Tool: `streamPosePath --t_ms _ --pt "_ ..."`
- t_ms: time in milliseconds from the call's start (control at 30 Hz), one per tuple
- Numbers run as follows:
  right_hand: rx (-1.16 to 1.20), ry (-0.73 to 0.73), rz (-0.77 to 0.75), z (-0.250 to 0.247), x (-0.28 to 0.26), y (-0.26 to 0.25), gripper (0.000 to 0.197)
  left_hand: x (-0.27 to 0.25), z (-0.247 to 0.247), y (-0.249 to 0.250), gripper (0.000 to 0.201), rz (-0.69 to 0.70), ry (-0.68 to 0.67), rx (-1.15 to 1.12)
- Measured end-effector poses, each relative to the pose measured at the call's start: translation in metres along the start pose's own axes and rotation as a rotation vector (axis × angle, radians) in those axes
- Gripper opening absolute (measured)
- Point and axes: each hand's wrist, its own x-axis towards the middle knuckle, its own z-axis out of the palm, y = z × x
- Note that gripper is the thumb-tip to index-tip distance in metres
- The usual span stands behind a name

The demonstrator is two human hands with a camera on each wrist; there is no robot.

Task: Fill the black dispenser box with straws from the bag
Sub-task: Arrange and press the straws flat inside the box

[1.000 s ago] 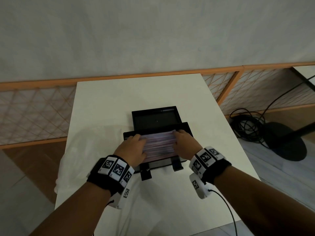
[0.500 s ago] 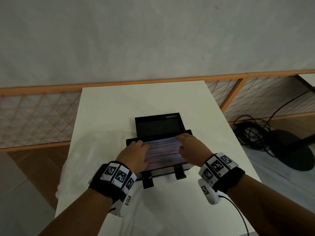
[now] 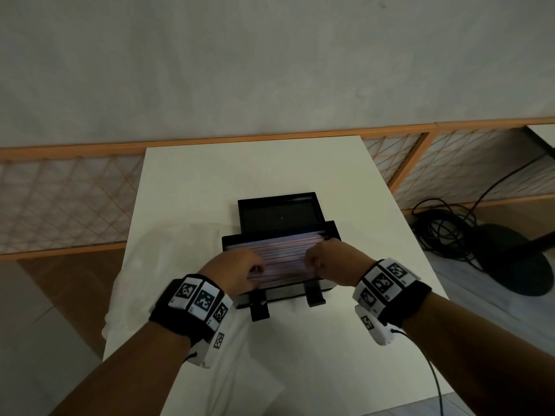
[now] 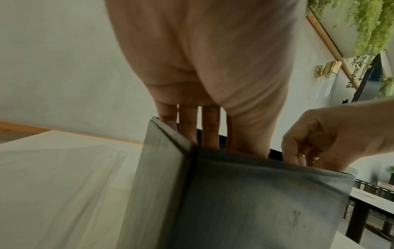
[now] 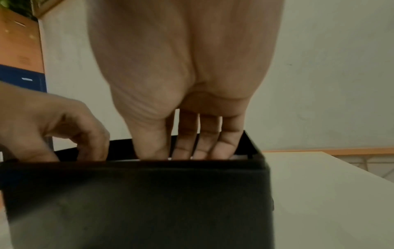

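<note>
The black dispenser box (image 3: 332, 232) stands mid-table, its lid (image 3: 279, 214) tipped open at the back. Pink-purple straws (image 3: 285, 255) lie across it, filling it nearly to the rim. My left hand (image 3: 237, 271) is on the straws' left end and my right hand (image 3: 330, 262) on their right end. Both bend down at the knuckles. In the left wrist view my fingers (image 4: 188, 121) reach straight down behind the box wall (image 4: 255, 202). The right wrist view shows my fingers (image 5: 204, 139) dipping in the same way, with the tips hidden. A clear bag (image 3: 168, 265) lies limp left of the box.
The white table (image 3: 240, 169) is narrow, and the bag drapes over its left edge. Two black brackets (image 3: 259, 307) stick out at the box's front. A wooden lattice rail (image 3: 60, 199) runs behind. Coiled cables (image 3: 444, 229) and a black stand base (image 3: 510, 259) lie on the floor to the right.
Both hands lay flatter over the straws before. They have drawn back toward the box's near side and their fingers now bend down into the straws. The box has stayed put.
</note>
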Motion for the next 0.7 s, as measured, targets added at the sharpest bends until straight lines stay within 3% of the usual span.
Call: streamPosePath --t_ms 167,267,367,533,700 --pt "0.057 0.164 0.017 -0.010 0.004 0.002 0.015 -0.003 0.002 -0.001 0.036 -0.002 0.067 -0.015" --pt "0.026 0.081 -0.002 -0.008 0.002 0.000 0.011 -0.004 0.002 -0.001 0.028 0.007 0.068 0.002" --pt "0.025 0.022 0.012 0.002 0.006 -0.002 0.020 -0.002 0.001 0.002 0.025 0.006 0.057 0.028" --pt "0.082 0.139 0.025 -0.001 0.007 0.003 0.020 -0.006 -0.003 -0.001 0.027 -0.002 0.121 -0.052" --pt "0.089 0.132 0.001 0.005 0.002 0.002 0.021 -0.015 -0.004 0.000 0.028 -0.004 0.127 -0.081"
